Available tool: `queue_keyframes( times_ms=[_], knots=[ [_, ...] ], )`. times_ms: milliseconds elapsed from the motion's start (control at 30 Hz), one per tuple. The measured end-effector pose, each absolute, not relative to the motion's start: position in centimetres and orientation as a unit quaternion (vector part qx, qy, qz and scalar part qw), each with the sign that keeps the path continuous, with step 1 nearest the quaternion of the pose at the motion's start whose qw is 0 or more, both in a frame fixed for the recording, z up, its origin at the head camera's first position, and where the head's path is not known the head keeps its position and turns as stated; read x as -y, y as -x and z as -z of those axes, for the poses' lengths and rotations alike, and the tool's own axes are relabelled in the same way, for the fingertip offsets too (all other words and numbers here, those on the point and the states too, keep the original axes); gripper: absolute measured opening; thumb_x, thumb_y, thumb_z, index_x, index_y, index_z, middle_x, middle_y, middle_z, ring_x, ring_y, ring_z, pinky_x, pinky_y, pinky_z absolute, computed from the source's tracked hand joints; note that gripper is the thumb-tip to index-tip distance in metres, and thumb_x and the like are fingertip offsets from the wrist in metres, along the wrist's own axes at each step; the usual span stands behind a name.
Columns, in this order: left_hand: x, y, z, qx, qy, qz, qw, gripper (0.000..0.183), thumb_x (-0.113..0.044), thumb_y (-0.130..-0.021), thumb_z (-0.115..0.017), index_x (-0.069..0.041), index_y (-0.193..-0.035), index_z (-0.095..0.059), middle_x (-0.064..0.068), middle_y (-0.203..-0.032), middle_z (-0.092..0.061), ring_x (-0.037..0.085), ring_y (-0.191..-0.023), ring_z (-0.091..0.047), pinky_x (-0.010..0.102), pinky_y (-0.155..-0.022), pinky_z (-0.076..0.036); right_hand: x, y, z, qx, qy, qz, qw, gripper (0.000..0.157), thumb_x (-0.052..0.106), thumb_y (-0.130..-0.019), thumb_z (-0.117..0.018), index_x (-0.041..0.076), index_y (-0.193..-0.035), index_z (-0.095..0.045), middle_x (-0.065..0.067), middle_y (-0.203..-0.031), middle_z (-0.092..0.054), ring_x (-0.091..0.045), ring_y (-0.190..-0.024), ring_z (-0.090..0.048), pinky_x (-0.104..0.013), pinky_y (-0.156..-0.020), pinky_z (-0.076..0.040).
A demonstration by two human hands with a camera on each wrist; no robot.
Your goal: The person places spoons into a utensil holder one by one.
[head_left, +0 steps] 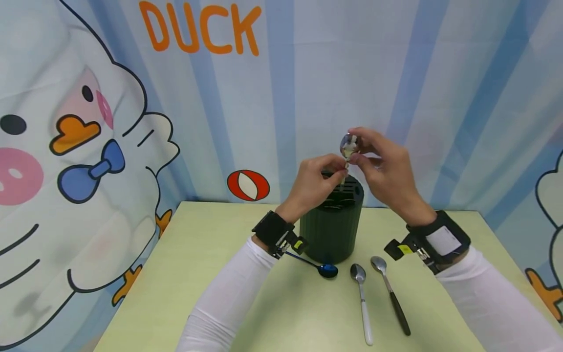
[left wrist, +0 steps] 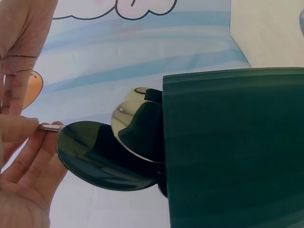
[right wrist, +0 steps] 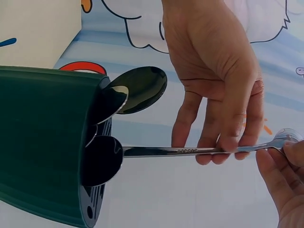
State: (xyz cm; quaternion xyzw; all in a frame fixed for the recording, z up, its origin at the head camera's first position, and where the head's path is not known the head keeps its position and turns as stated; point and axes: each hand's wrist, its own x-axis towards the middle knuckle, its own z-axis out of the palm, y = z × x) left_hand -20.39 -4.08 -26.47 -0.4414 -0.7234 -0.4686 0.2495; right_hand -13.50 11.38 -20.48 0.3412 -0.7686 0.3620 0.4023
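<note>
Two pinches share one metal spoon [right wrist: 164, 151]: my left grip [head_left: 315, 180] is closed on its handle, and my right grip [head_left: 389, 165], just above, clasps the bowl end. Seen from my head, the metal spoon stands nearly upright, bowl toward 12 o'clock, with the dark green holder [head_left: 330, 232] beneath at 6 o'clock; my left grip is nearer to it. From my right wrist, the bowl of another spoon [right wrist: 102, 161] hides the handle's lower tip, so I cannot tell whether it sits inside.
</note>
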Motion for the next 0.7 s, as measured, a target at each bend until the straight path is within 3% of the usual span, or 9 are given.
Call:
queue_keyframes(
  times_ms=[167,267,500,700],
  knots=[
    [4.1,20.6,26.8,0.722,0.421,0.495,0.235,0.017,-0.015,-0.092,-0.057,-0.010,-0.108,-0.061,0.001,-0.094,-0.064,0.002,-0.086,-0.057,0.022,-0.071,-0.052,-11.3,14.1,21.1,0.772,-0.343,-0.365,0.391,0.042,-0.012,-0.081,-0.061,0.001,-0.121,-0.055,-0.017,-0.095,-0.061,-0.027,-0.088,-0.062,-0.044,-0.068,-0.055],
    [4.2,20.5,26.7,0.710,0.415,0.517,0.238,0.020,-0.016,-0.092,-0.057,-0.010,-0.111,-0.059,0.003,-0.098,-0.063,0.004,-0.090,-0.057,0.022,-0.072,-0.053,-11.7,15.4,22.1,0.775,-0.346,-0.365,0.382,0.043,-0.009,-0.083,-0.061,0.006,-0.123,-0.055,-0.014,-0.097,-0.061,-0.023,-0.090,-0.062,-0.040,-0.070,-0.055],
    [4.6,17.0,24.2,0.697,0.392,0.539,0.266,0.027,-0.001,-0.090,-0.056,0.005,-0.116,-0.054,0.019,-0.102,-0.060,0.019,-0.094,-0.059,0.025,-0.076,-0.053,-12.7,17.9,24.5,0.784,-0.340,-0.372,0.363,0.046,0.000,-0.086,-0.062,0.017,-0.128,-0.053,-0.006,-0.099,-0.062,-0.015,-0.092,-0.060,-0.036,-0.072,-0.055],
    [4.5,17.0,23.9,0.692,0.391,0.539,0.278,0.027,0.002,-0.089,-0.057,0.006,-0.115,-0.055,0.020,-0.100,-0.061,0.023,-0.092,-0.060,0.025,-0.074,-0.053,-12.9,18.1,25.1,0.789,-0.335,-0.373,0.355,0.045,0.002,-0.086,-0.062,0.017,-0.128,-0.053,-0.007,-0.097,-0.062,-0.018,-0.093,-0.061,-0.038,-0.070,-0.056]
  ],
)
